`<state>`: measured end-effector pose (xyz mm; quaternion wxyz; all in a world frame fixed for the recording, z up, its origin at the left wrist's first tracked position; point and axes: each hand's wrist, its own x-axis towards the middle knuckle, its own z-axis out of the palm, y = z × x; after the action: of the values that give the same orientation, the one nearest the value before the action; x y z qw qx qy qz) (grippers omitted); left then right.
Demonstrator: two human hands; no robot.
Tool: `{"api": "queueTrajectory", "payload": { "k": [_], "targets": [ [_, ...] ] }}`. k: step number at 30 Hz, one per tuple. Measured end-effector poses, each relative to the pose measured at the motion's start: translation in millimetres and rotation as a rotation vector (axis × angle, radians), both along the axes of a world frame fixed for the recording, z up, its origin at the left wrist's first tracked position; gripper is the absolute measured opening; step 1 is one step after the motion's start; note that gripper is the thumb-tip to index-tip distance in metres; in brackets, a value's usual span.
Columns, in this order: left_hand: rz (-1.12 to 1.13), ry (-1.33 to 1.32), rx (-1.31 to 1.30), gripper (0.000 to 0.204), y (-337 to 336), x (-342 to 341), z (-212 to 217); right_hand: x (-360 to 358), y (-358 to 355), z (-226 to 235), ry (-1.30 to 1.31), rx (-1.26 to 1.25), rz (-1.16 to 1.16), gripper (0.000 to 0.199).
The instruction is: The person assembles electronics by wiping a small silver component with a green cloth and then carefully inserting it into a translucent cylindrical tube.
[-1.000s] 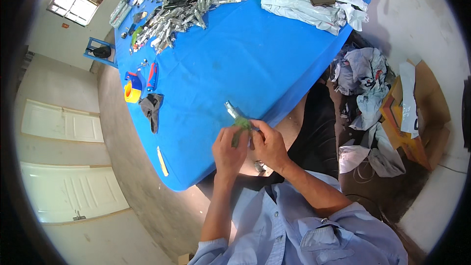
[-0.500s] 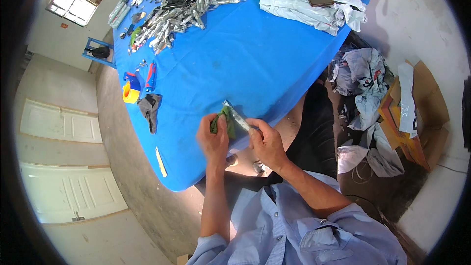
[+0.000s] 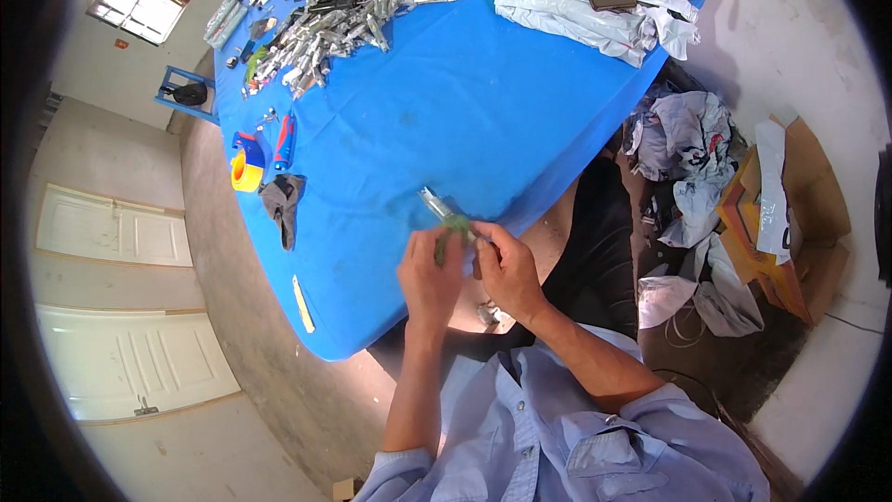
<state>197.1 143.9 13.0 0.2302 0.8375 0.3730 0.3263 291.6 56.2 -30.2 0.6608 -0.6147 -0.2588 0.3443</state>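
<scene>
Silvery rod (image 3: 430,200) is pinched by the right hand (image 3: 509,271), left hand (image 3: 429,274) gripping green cloth (image 3: 455,222).

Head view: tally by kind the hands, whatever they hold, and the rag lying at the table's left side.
Hands: 2 (left hand, right hand)
Rags: 2 (green rag held, grey rag on the blue-covered table)
Metal pieces: 1 (slim silver piece, held)
Total: 5

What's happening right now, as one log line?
left hand: holds green cloth against silver piece; right hand: grips silver piece's near end; around: blue tabletop, piled parts
</scene>
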Motion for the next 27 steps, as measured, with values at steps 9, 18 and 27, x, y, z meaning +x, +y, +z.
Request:
{"api": "queueTrajectory", "payload": {
  "k": [9, 18, 27],
  "targets": [
    [0.151, -0.05, -0.02, 0.015, 23.4, 3.4, 2.1, -3.7, -0.1, 8.1, 0.072, 0.001, 0.014, 0.027],
    [-0.005, -0.022, -0.003, 0.013, -17.3, -5.9, 2.8, -3.9, 1.6, 6.7, -0.007, -0.007, -0.032, 0.027],
    [0.006, 0.041, 0.024, 0.013, 3.4, 7.1, 3.6, 2.5, 0.5, 2.2, -0.017, 0.011, -0.016, 0.028]
  ]
}}
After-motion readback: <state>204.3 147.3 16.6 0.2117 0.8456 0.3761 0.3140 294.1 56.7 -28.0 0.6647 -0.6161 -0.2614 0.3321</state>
